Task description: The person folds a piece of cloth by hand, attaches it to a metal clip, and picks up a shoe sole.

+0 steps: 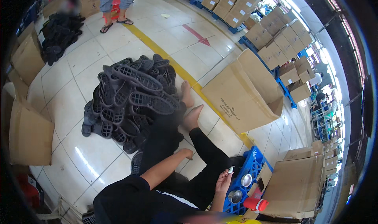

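Note:
My right hand (223,180) is raised beside the blue crate. Between its fingertips is a small white object (230,170), too small to name. My left hand (187,154) hangs between my legs with its fingers mostly hidden. In front of me on the floor lies a heap of black shoe soles (136,76) with grid-like undersides. My legs stretch along the heap's right side. Close to the right hand, two round metal bowls (246,180) stand on the blue plastic crate (255,161).
A red jug (255,203) and a dark phone-like object (260,184) are by the bowls. A large open carton (232,94) stands right of my feet. Other cartons (31,133) line both sides. Farther off, a person in sandals (116,11) stands near more black soles (59,35).

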Motion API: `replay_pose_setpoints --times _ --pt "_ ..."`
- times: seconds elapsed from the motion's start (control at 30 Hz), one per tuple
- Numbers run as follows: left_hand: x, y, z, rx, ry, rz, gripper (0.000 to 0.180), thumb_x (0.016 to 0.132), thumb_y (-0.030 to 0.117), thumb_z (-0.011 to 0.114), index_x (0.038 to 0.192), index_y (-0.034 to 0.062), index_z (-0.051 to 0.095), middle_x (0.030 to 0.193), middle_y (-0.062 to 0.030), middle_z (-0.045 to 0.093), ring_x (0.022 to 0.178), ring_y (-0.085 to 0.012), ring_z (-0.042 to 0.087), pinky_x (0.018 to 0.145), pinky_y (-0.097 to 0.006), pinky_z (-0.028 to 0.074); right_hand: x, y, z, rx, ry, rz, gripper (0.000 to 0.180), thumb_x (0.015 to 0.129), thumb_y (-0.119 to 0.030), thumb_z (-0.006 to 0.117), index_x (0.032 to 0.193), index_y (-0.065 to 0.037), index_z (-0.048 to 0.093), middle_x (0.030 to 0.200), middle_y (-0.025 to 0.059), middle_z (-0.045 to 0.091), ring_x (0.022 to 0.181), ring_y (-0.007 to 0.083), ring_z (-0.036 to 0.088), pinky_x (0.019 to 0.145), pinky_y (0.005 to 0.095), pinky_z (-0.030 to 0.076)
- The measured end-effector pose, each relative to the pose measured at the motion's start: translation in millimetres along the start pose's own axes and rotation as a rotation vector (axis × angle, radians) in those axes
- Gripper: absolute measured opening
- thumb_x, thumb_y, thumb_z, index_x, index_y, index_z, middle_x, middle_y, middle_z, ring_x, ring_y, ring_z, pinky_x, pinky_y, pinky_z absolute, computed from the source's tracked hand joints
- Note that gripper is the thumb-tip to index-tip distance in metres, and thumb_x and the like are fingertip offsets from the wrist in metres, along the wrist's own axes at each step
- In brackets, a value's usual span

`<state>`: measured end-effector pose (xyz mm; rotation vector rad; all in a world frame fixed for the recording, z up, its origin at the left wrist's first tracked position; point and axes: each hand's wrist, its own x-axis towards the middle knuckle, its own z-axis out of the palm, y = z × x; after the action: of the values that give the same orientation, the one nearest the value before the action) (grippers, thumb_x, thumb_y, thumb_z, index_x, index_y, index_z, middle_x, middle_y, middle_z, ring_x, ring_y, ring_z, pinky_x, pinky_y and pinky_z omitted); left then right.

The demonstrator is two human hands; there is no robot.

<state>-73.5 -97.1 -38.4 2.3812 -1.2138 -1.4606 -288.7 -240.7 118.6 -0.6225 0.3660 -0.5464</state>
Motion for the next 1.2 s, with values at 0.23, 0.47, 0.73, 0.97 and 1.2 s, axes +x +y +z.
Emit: replay_pose_setpoints --times 0.23,0.47,0.73,0.97,1.2 --pt "-20 -16 -11 -0.265 0.48 0.44 0.032 0.081 0.01 0.058 0.112 0.003 0.061 0.105 -0.0173 0.064 0.097 -0.0358 0.061 0.085 -0.045 0.048 11 15 -11 -0.042 0.174 -0.096 0.024 0.094 -0.026 0.058 0.106 -0.005 0.055 0.095 0.0052 0.064 0.082 0.0133 0.063 0.077 0.0265 0.055" --pt "-155 -85 -160 -0.103 1.382 0.384 0.029 0.074 0.002 0.054 0.102 0.0013 0.063 0.105 -0.0203 0.06 0.1 -0.0375 0.055 0.089 -0.044 0.044 25 19 -19 0.056 0.195 -0.02 0.012 0.095 -0.021 0.057 0.093 -0.009 0.058 0.084 0.0039 0.065 0.078 0.0138 0.064 0.075 0.0292 0.056" --pt "-245 -312 -251 -0.09 0.697 -0.496 0.074 0.08 0.039 0.064 0.14 0.0061 0.036 0.132 -0.021 0.051 0.122 -0.0367 0.048 0.099 -0.043 0.04 17 11 -71 0.184 0.257 0.07 0.014 0.094 -0.025 0.059 0.086 -0.013 0.056 0.082 0.0011 0.06 0.08 0.012 0.06 0.076 0.0304 0.052" --pt "-236 -329 -288 0.131 0.377 -0.498 0.086 0.083 0.062 0.055 0.136 -0.0039 0.039 0.119 -0.0247 0.055 0.108 -0.0373 0.056 0.088 -0.045 0.048 22 -3 -62 0.285 0.301 0.058 0.016 0.094 -0.025 0.058 0.087 -0.011 0.057 0.083 0.0008 0.063 0.076 0.0099 0.061 0.067 0.0268 0.053" --pt "-268 -230 -210 -0.588 0.554 -0.177 0.066 0.094 0.05 0.049 0.132 -0.0042 0.044 0.112 -0.0143 0.061 0.094 -0.0243 0.063 0.079 -0.036 0.051 22 -1 -66 0.338 0.307 0.047 0.013 0.094 -0.022 0.058 0.086 -0.012 0.056 0.085 0.0016 0.064 0.077 0.012 0.062 0.072 0.0309 0.052"
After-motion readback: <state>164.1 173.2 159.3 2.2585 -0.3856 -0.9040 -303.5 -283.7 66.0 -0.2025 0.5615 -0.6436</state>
